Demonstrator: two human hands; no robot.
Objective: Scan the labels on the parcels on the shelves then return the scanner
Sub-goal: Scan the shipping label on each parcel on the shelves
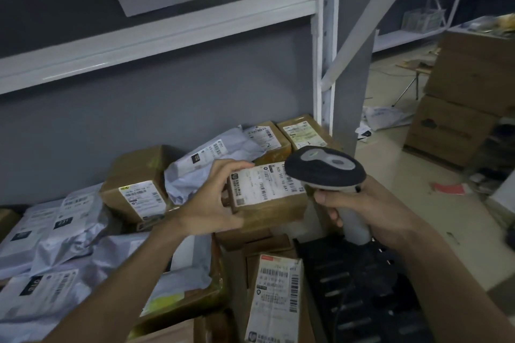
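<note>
- On the left of the shelf, several grey bags (69,220) and a brown box (133,189) are seen with labels; whether they were scanned cannot be told.
- A small box (267,198) is gripped at its left end by the left hand (211,203), label turned up.
- The scanner (326,170) is held by its handle in the right hand (370,211), its head just over the label.
- Judged from this, the scanning is under way; the scanner is not yet returned.
</note>
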